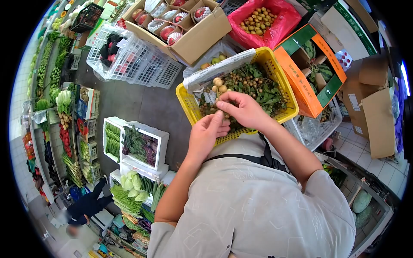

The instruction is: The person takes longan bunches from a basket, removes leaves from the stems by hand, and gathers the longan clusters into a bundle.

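R hand (pixel 243 111) pinching bunch of small tan fruit (pixel 220 86) over yellow crate (pixel 185 103); L hand (pixel 208 132) just below, fingers curled, grip unclear. Crate w/ leafy sprigs (pixel 271 94), newspaper (pixel 226 68) at far edge. Orange box (pixel 293 79) w/ watermelons (pixel 325 73) to R. Pink bag (pixel 284 21) beyond. Foam boxes (pixel 162 148) w/ greens, L.

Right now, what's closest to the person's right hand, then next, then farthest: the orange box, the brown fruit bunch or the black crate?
In the head view, from the right hand:
1. Brown fruit bunch, at its fingertips.
2. Orange box, to the right.
3. Black crate, far upper left.
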Demonstrator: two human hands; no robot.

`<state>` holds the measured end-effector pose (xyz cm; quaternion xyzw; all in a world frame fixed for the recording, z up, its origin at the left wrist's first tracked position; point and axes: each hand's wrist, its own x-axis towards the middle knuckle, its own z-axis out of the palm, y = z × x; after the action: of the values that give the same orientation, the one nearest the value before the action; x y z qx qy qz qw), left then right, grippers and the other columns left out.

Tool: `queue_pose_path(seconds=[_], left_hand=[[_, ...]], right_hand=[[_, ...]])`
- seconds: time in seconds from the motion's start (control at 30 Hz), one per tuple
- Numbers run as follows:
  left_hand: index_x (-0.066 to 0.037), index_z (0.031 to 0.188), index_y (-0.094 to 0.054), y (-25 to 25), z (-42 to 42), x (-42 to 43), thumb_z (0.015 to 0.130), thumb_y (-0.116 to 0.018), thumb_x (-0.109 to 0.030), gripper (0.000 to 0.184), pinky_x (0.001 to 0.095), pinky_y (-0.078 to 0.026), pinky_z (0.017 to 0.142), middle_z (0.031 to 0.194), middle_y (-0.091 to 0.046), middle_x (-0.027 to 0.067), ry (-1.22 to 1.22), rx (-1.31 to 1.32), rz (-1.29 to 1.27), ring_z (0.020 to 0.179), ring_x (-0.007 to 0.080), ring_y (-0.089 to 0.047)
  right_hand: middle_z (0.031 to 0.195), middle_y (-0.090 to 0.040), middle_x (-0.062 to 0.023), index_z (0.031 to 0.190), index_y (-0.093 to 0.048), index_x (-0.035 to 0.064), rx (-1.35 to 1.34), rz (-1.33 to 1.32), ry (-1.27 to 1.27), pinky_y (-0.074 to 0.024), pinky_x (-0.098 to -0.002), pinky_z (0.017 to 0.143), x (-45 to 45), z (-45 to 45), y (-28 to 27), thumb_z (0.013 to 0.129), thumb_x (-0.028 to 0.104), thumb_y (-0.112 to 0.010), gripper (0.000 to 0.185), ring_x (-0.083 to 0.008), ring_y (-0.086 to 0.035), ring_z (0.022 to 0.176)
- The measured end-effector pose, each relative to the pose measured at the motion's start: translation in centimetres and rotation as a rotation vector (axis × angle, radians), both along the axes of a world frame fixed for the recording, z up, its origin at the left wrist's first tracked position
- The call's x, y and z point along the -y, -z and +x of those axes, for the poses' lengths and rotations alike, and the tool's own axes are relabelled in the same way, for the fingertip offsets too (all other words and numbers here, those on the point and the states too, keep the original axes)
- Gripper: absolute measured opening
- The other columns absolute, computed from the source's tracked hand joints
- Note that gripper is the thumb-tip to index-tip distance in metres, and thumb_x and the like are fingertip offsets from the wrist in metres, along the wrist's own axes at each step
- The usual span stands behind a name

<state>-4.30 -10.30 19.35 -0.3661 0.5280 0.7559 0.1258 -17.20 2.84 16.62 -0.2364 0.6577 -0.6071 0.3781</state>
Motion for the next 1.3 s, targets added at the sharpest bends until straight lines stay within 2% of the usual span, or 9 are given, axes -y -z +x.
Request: queue_pose_path(seconds=[0.1, 0.13, 0.23, 0.3, 0.5, 0.57, 0.8, 1.2, 1.3], left_hand=[[0.005, 0.119, -0.063, 1.5, 0.5, -0.2, 0.106, -0.056, -0.024, 0.032, 0.0335, -0.058, 0.087, 0.109, -0.071, 0.0138, -0.019, -0.138, 0.183, 0.097, 0.0201, -0.07], [0.003, 0.117, -0.063, 1.9, 0.7, 0.1, 0.106, -0.054, -0.019, 0.026, 0.0338, -0.057, 0.09, 0.108, -0.071, 0.0129, -0.056, -0.168, 0.248, 0.096, 0.0197, -0.07], [0.001, 0.116, -0.063, 2.7, 1.1, 0.3, 0.105, -0.055, -0.017, 0.022, 0.0348, -0.056, 0.091, 0.105, -0.071, 0.0118, -0.21, -0.191, 0.285, 0.093, 0.0199, -0.07], [0.0, 0.115, -0.063, 2.7, 1.1, 0.2, 0.105, -0.055, -0.016, 0.02, 0.0348, -0.056, 0.088, 0.102, -0.07, 0.0107, -0.252, -0.199, 0.311, 0.091, 0.0196, -0.069], [-0.004, 0.111, -0.061, 3.1, 1.1, 0.9, 0.102, -0.055, -0.014, 0.014, 0.0331, -0.054, 0.079, 0.095, -0.069, 0.0069, -0.338, -0.233, 0.327, 0.087, 0.0176, -0.067], [-0.004, 0.11, -0.06, 2.9, 1.2, 0.8, 0.101, -0.055, -0.013, 0.014, 0.0326, -0.053, 0.078, 0.094, -0.068, 0.0062, -0.331, -0.238, 0.322, 0.086, 0.0168, -0.067], [-0.005, 0.11, -0.059, 3.0, 1.2, 0.4, 0.102, -0.052, -0.011, 0.012, 0.033, -0.053, 0.082, 0.094, -0.068, 0.0064, -0.319, -0.263, 0.319, 0.085, 0.0168, -0.066], [-0.008, 0.111, -0.055, 3.2, 1.6, 0.2, 0.101, -0.055, -0.011, 0.011, 0.0359, -0.051, 0.09, 0.101, -0.066, 0.0066, -0.377, -0.36, 0.323, 0.095, 0.0187, -0.064], [-0.008, 0.111, -0.055, 3.4, 1.8, 0.2, 0.1, -0.056, -0.009, 0.011, 0.0343, -0.052, 0.088, 0.101, -0.066, 0.0069, -0.382, -0.361, 0.312, 0.092, 0.018, -0.064]], right_hand=[[0.094, -0.071, -0.0096, 0.106, -0.069, -0.0002, -0.089, 0.011, -0.063, -0.0514, -0.0325, 0.082, 0.1, 0.7, -0.3, 0.097, 0.022, -0.066, 0.024, -0.0171, -0.065, 0.088], [0.105, -0.07, -0.015, 0.11, -0.07, 0.002, -0.197, 0.041, -0.053, -0.0514, -0.0377, 0.091, 0.1, 0.9, -1.0, 0.094, 0.021, -0.068, 0.025, -0.0269, -0.066, 0.102], [0.12, -0.067, -0.0171, 0.113, -0.071, 0.0046, -0.616, -0.023, 0.018, -0.0486, -0.0418, 0.101, -0.2, 1.4, -1.1, 0.092, 0.019, -0.069, 0.026, -0.034, -0.06, 0.118], [0.129, -0.062, -0.0169, 0.115, -0.071, 0.0066, -0.575, -0.003, -0.046, -0.0439, -0.0431, 0.108, -0.7, 1.2, -1.5, 0.09, 0.018, -0.07, 0.027, -0.0354, -0.053, 0.128], [0.111, -0.066, -0.012, 0.111, -0.071, 0.0049, -0.443, 0.053, 0.081, -0.0547, -0.0363, 0.078, -1.9, 1.8, -2.9, 0.088, 0.012, -0.073, 0.025, -0.0269, -0.066, 0.094], [0.097, -0.068, -0.0056, 0.112, -0.071, 0.0057, -0.414, 0.08, 0.027, -0.0493, -0.0263, 0.06, -2.4, 1.9, -2.6, 0.09, 0.01, -0.074, 0.023, -0.0121, -0.061, 0.069], [0.077, -0.064, -0.008, 0.098, -0.07, 0.0027, -0.374, 0.093, 0.028, -0.0507, -0.0325, 0.061, -2.6, 2.8, -2.2, 0.09, 0.015, -0.074, 0.015, -0.0179, -0.061, 0.064], [0.069, -0.055, 0.0055, 0.09, -0.064, 0.0052, 0.009, 0.036, -0.137, -0.04, -0.0217, 0.056, -3.3, 3.2, -1.8, 0.088, 0.008, -0.07, 0.007, -0.0033, -0.049, 0.062], [0.078, -0.069, -0.0066, 0.1, -0.066, 0.0014, -0.14, 0.141, -0.13, -0.0503, -0.0311, 0.061, -3.0, 2.7, -1.4, 0.089, 0.017, -0.071, 0.019, -0.0147, -0.062, 0.065]])
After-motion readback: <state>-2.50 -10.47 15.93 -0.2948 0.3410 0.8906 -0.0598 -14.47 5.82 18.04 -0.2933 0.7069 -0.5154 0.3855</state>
